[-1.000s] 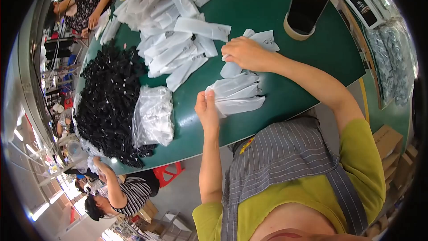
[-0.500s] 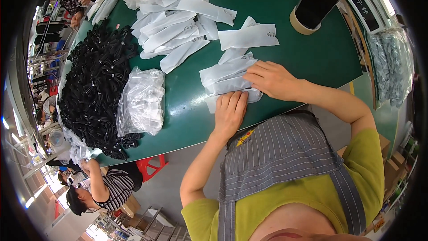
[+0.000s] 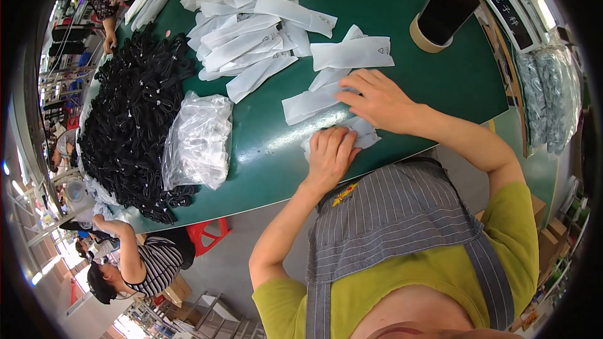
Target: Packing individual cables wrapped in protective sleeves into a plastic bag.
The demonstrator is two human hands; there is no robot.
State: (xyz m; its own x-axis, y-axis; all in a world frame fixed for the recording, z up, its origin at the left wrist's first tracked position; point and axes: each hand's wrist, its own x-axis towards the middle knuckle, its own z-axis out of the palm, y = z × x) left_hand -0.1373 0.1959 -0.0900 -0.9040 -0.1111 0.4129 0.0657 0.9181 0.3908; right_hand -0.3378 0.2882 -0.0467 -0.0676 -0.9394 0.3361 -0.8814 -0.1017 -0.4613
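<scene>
My left hand [image 3: 331, 152] is closed over a small bunch of white translucent pouches [image 3: 363, 133] near the table's front edge. Just above and to the right is my right hand [image 3: 379, 103], its fingers bent and apart, the tips at the right end of another flat white pouch [image 3: 306, 105]. Whether those tips touch it is hard to tell. Farther up, a pouch [image 3: 353, 53] with small dark print lies crosswise over others. To the left, a large loose heap of similar pouches [image 3: 242, 47] spreads toward the far side.
Left of my hands sits a clear plastic bag [image 3: 200, 141] of white items, beside a big pile of bundled black cords [image 3: 135, 125]. A dark-screened phone [image 3: 447, 7] leans on a tape roll [image 3: 428, 36] at the right. Two people work along the table's left side.
The bunch under my left hand has come away from the pouch above it, leaving green table between them. My right hand has shifted slightly up and left, its fingers off the bunch.
</scene>
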